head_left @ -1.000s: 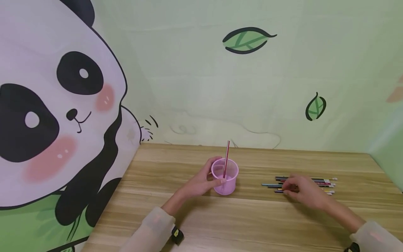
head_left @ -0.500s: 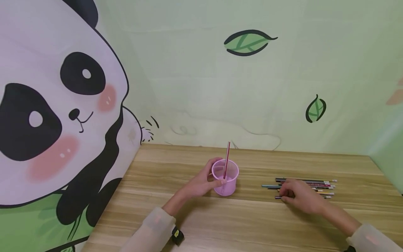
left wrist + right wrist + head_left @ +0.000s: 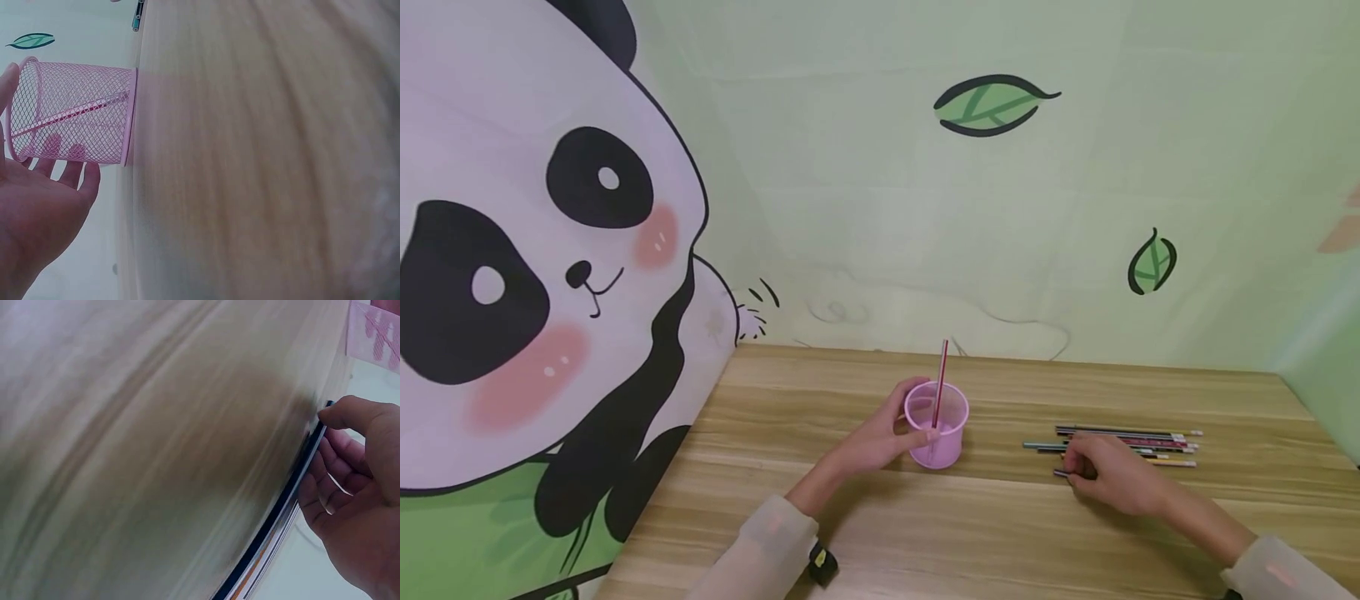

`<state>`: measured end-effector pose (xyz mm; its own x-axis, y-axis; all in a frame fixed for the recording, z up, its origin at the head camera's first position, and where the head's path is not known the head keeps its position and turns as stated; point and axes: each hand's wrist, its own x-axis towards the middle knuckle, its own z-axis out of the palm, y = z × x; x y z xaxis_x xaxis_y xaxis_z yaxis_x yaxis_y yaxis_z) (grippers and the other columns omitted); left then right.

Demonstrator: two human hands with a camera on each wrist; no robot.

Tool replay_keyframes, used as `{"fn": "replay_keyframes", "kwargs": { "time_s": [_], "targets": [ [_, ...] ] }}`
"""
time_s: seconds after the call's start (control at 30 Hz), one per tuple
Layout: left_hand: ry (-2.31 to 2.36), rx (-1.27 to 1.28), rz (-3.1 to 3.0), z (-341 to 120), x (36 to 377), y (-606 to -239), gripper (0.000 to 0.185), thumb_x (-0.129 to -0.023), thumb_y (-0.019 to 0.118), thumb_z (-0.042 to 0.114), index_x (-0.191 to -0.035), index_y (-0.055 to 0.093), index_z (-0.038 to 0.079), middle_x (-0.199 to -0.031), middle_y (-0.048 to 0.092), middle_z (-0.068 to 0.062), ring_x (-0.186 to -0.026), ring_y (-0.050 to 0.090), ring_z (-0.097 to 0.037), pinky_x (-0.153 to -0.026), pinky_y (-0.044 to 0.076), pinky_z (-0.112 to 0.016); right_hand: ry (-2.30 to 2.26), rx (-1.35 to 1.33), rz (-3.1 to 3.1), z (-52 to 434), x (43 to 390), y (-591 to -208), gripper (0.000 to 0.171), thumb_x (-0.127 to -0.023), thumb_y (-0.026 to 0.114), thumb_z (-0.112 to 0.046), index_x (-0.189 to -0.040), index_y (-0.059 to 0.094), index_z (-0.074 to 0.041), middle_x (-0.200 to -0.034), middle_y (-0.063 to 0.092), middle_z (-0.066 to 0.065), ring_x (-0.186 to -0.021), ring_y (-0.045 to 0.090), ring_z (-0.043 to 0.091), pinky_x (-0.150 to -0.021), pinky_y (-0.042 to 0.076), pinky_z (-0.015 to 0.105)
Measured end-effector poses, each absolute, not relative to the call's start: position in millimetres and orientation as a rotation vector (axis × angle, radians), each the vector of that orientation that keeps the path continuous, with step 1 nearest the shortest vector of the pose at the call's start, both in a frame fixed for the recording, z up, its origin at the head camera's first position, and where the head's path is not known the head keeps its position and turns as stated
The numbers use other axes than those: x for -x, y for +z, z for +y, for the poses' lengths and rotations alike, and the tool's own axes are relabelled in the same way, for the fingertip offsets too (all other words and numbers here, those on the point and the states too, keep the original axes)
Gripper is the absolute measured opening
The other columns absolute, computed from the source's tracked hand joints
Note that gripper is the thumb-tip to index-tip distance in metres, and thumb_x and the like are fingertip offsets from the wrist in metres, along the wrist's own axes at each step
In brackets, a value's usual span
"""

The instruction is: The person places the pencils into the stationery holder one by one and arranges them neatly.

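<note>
Grips a pink mesh cup (image 3: 950, 443), upright on a wood-grain tabletop (image 3: 1000, 533), with the left hand (image 3: 876, 442), thumb on the near side and fingers bent round behind. Pinches a dark pencil (image 3: 274, 509) near one end between thumb and fingers of the right hand (image 3: 1112, 473), at the near side of a loose row of pencils (image 3: 1161, 443) lying to the right of the cup and well apart from it. Has a single red-striped pencil (image 3: 941, 379) leaning inside the cup, rising past the rim. Wears pale, loose sleeves (image 3: 767, 533) and a black device (image 3: 823, 564) at the left wrist. Sits both hands before a light green wall (image 3: 850, 167) bearing a large cartoon panda (image 3: 505, 158) at left and two green leaves (image 3: 988, 106) above the tabletop.
</note>
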<state>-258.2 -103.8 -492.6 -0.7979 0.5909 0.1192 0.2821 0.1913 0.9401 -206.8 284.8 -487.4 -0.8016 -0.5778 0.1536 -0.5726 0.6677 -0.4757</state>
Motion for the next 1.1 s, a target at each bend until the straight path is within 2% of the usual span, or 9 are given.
{"fn": "replay_keyframes", "kwargs": {
  "time_s": [0.2,0.43,0.63,0.87,1.1],
  "targets": [
    [1.647,-0.827,2.197,-103,257,-492,0.079,-0.102,0.072,0.026,-0.164,0.025,0.022,-0.156,0.045,-0.011,-0.142,0.050,-0.036,-0.116,0.044,-0.049,-0.828,0.956,2.873,283,204,-478,0.018,-0.091,0.077,0.000,-0.091,0.065,-0.014,-0.081,0.059,-0.013,-0.072,0.052,0.000,-0.060,0.047,0.023],
    [1.655,-0.826,2.196,-104,257,-493,0.080,-0.102,0.073,0.027,-0.165,0.025,0.020,-0.157,0.044,-0.011,-0.143,0.049,-0.036,-0.117,0.044,-0.049,-0.892,0.893,2.798,271,207,-438,0.010,-0.099,0.070,-0.001,-0.103,0.068,-0.010,-0.088,0.065,-0.006,-0.079,0.057,0.003,-0.067,0.053,0.026],
    [1.668,-0.814,2.190,-103,258,-493,0.080,-0.101,0.074,0.025,-0.164,0.026,0.020,-0.157,0.045,-0.011,-0.144,0.048,-0.035,-0.118,0.042,-0.048,-1.086,0.932,2.794,254,215,-408,0.010,-0.100,0.072,-0.003,-0.106,0.067,-0.011,-0.088,0.064,-0.005,-0.080,0.060,0.008,-0.069,0.056,0.027],
    [1.669,-0.823,2.190,-102,258,-493,0.080,-0.101,0.073,0.023,-0.165,0.025,0.018,-0.157,0.045,-0.012,-0.145,0.047,-0.034,-0.119,0.042,-0.047,-1.316,0.926,2.819,228,227,-380,0.011,-0.101,0.073,-0.006,-0.110,0.068,-0.007,-0.096,0.069,0.001,-0.087,0.066,0.015,-0.076,0.058,0.024],
    [1.669,-0.811,2.191,-102,258,-492,0.081,-0.101,0.073,0.023,-0.165,0.024,0.016,-0.157,0.045,-0.012,-0.143,0.049,-0.034,-0.118,0.042,-0.047,-1.576,0.881,2.823,208,241,-354,0.013,-0.102,0.071,-0.007,-0.113,0.065,-0.003,-0.099,0.069,0.009,-0.087,0.066,0.019,-0.076,0.056,0.020]
  ]
}}
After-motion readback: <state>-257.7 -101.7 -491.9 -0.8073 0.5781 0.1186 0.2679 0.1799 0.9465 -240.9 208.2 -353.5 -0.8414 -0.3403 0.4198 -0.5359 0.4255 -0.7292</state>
